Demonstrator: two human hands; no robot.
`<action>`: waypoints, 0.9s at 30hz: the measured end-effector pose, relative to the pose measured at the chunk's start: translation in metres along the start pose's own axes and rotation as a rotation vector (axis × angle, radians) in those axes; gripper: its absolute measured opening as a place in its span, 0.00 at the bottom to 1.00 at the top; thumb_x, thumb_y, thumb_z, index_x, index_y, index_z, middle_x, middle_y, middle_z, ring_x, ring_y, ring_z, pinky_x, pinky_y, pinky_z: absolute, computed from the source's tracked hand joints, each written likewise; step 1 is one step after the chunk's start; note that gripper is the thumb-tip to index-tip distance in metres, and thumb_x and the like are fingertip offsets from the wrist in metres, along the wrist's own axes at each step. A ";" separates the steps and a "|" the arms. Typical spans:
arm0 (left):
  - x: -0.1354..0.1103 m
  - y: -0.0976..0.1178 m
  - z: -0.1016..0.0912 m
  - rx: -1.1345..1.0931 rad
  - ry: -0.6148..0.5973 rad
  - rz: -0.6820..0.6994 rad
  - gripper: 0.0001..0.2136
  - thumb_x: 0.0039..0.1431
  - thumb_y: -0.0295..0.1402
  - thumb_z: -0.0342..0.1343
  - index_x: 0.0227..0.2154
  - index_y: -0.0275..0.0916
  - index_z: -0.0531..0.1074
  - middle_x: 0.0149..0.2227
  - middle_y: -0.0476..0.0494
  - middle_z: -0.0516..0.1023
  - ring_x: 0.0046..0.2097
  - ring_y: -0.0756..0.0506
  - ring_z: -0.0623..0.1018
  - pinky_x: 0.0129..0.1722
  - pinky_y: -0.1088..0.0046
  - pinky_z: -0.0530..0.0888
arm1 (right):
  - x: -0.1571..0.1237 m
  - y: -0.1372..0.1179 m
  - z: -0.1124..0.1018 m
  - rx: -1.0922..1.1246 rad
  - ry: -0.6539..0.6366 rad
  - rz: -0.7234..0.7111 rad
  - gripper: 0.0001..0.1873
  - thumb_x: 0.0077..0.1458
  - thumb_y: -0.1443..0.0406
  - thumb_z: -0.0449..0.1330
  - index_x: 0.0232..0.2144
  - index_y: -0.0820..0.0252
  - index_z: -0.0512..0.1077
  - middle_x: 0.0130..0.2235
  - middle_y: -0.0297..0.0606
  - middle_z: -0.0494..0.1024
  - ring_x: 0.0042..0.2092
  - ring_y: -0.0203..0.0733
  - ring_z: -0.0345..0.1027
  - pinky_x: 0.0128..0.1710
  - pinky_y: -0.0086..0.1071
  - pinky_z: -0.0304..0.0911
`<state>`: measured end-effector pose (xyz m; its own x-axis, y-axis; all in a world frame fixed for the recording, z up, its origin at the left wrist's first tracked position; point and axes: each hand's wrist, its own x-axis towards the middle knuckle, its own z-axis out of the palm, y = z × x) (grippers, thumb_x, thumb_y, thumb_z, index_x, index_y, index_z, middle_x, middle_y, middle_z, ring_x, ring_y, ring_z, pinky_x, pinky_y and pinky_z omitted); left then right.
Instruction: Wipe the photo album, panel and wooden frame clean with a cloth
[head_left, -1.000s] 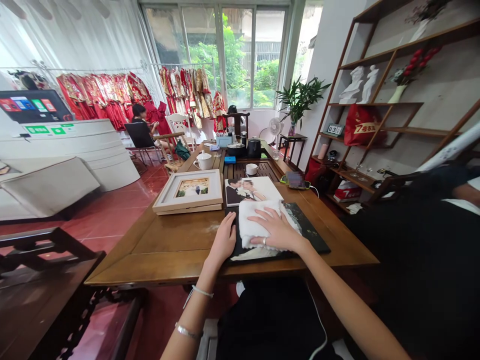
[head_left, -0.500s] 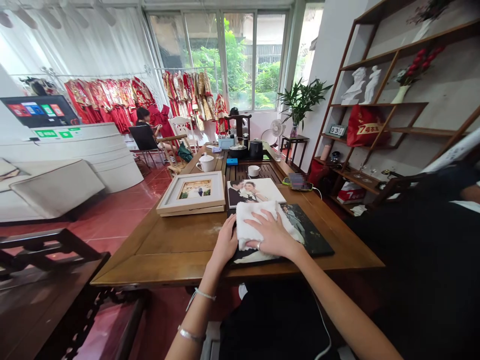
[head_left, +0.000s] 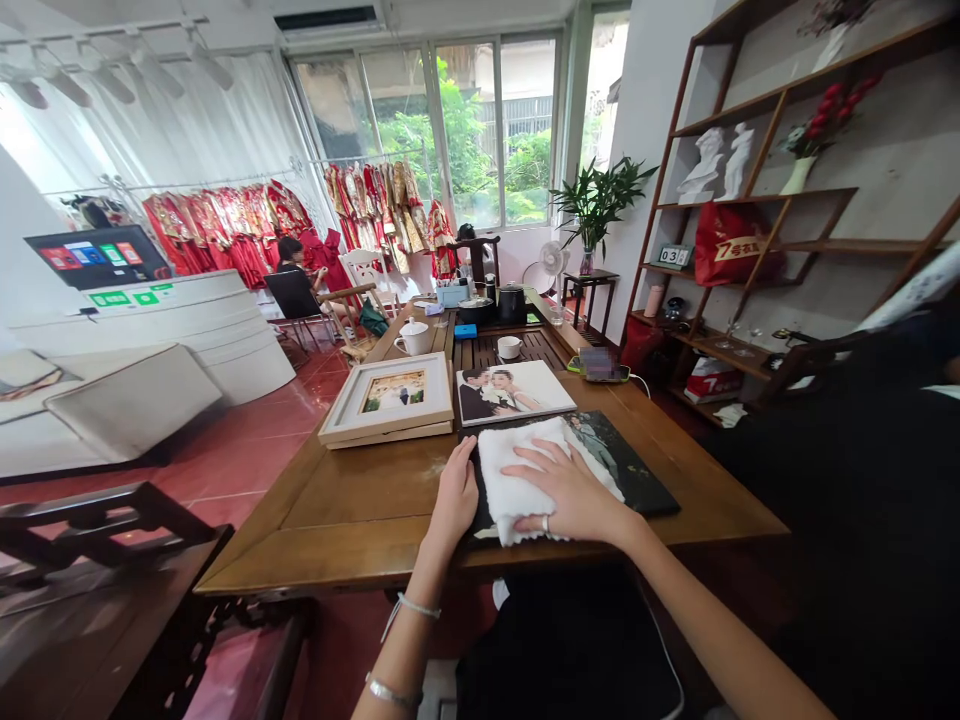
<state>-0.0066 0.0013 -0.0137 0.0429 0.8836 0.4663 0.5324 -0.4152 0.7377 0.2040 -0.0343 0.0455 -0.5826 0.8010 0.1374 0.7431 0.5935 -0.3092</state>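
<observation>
A dark photo print point(head_left: 637, 485) lies flat near the front edge of the wooden table point(head_left: 360, 510). A folded white cloth point(head_left: 514, 470) rests on its left half. My right hand point(head_left: 574, 490) lies flat on the cloth, fingers spread, a ring on one finger. My left hand point(head_left: 455, 492) presses on the print's left edge, fingers together and stretched out. Behind the print lie a second photo print point(head_left: 510, 390) and a white framed picture point(head_left: 390, 397).
A teapot point(head_left: 412, 338), a cup point(head_left: 509, 346), a black kettle point(head_left: 511, 300) and a phone point(head_left: 600, 365) sit farther back on the table. A dark carved chair point(head_left: 112, 570) stands at the left. Shelving point(head_left: 750, 200) lines the right wall. A person point(head_left: 291, 262) sits by racks of red garments.
My right hand has slid the cloth toward me along the print, after first moving it left. The head view has tilted up a little. My left hand stays at the print's edge.
</observation>
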 end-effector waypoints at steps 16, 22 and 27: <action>-0.002 0.011 -0.004 -0.072 0.133 -0.016 0.21 0.65 0.40 0.40 0.55 0.35 0.65 0.60 0.33 0.62 0.62 0.41 0.63 0.63 0.58 0.57 | 0.049 -0.024 0.013 -0.088 0.034 -0.011 0.37 0.51 0.46 0.57 0.61 0.46 0.58 0.64 0.44 0.57 0.63 0.64 0.41 0.56 0.68 0.38; -0.003 0.013 -0.004 -0.055 0.083 -0.073 0.21 0.64 0.38 0.41 0.55 0.35 0.64 0.56 0.34 0.68 0.59 0.41 0.67 0.61 0.57 0.60 | -0.004 -0.016 0.008 -0.036 0.052 -0.069 0.36 0.48 0.42 0.58 0.58 0.43 0.62 0.63 0.39 0.60 0.64 0.60 0.43 0.59 0.62 0.37; -0.005 0.009 -0.002 0.109 0.028 -0.051 0.20 0.56 0.34 0.53 0.52 0.34 0.68 0.58 0.31 0.65 0.61 0.36 0.65 0.61 0.53 0.60 | -0.041 0.007 0.001 -0.052 0.057 -0.004 0.37 0.47 0.42 0.59 0.58 0.41 0.62 0.63 0.38 0.59 0.64 0.60 0.44 0.58 0.60 0.42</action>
<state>-0.0038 -0.0072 -0.0086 -0.0094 0.8960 0.4440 0.6223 -0.3423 0.7039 0.2325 -0.0628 0.0371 -0.5670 0.8010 0.1921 0.7577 0.5987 -0.2598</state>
